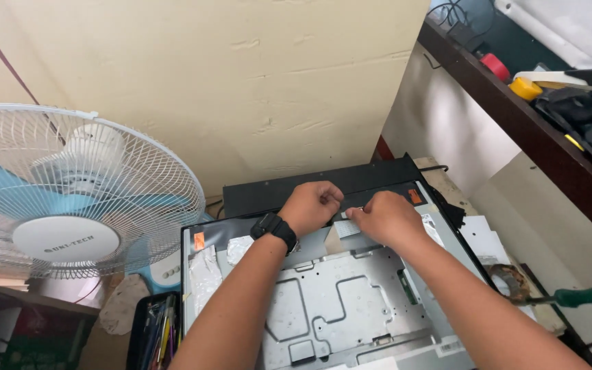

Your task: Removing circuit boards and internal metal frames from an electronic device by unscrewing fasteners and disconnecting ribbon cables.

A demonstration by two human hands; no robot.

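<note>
You're pinching w/ both hands: left hand [312, 203] and right hand [383, 216], fingers narrowed on a thin white strip [348, 227] atop the panel back [340, 301]. Prob. light, flimsy, tearable—grip near its end.

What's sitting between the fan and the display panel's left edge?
In the head view, a black tray of tools lies low between the fan and the panel; higher up, only wall.

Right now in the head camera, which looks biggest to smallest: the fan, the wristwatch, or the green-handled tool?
1. White fan, by far the largest.
2. Green-handled tool, though the frame edge cuts it off.
3. Black wristwatch on the left hand, which looks smallest.
</note>
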